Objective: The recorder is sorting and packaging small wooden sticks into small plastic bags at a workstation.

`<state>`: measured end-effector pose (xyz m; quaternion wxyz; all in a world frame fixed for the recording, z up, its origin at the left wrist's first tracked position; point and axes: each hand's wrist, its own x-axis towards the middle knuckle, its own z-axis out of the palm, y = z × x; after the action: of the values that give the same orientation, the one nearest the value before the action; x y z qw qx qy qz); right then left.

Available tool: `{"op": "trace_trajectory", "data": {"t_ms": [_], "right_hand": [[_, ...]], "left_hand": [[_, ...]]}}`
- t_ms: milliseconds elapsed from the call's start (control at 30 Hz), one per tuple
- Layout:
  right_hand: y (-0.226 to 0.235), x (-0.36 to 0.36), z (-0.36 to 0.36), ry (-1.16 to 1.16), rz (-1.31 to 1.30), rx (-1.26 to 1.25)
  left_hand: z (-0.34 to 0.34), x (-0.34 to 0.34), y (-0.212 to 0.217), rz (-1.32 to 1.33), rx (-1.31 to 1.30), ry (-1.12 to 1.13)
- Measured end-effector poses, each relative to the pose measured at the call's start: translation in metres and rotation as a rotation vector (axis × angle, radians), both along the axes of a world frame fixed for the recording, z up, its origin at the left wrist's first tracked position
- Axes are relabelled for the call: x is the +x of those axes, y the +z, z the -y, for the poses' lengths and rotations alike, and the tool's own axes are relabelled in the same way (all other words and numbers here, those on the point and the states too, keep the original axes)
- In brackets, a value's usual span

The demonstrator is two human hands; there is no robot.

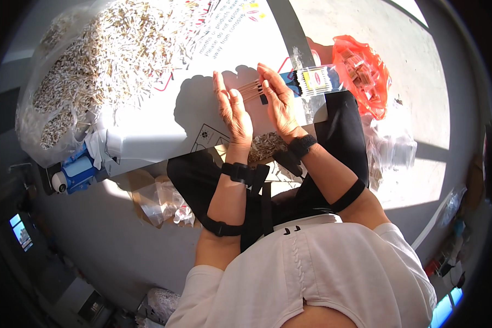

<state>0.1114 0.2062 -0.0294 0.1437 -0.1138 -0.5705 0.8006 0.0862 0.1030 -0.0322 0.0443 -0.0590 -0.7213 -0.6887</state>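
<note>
I see a white tabletop (pixel 147 131) in hard sunlight, its far left buried under a big heap of pale thin sticks (pixel 93 60) whose edge blurs into the glare, with an orange plastic bag (pixel 363 71) of small packets off to the right. Over its middle, my left hand (pixel 232 109) and right hand (pixel 279 101) press flat-palmed on a small bundle of brown sticks (pixel 251 89), fingers straight. The bundle's ends are hidden behind both palms, and the dark band (pixel 263 98) on it is hard to make out.
</note>
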Motion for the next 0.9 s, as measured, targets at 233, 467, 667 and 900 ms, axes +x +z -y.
{"op": "trace_trajectory", "data": {"t_ms": [233,467,667,900], "right_hand": [[0.012,0.019,-0.02,-0.063,-0.025,0.462],[0.006,0.022,-0.025,-0.033,-0.011,0.736],[0.012,0.018,-0.02,-0.019,-0.017,0.737],[0.009,0.018,-0.022,-0.039,-0.03,0.764]], "left_hand": [[0.037,-0.036,-0.013,-0.186,0.0,0.093],[0.079,-0.156,0.028,-0.033,-1.109,0.317],[0.076,-0.202,0.02,-0.055,-1.392,0.238],[0.104,-0.223,0.017,-0.048,-0.86,0.19]]}}
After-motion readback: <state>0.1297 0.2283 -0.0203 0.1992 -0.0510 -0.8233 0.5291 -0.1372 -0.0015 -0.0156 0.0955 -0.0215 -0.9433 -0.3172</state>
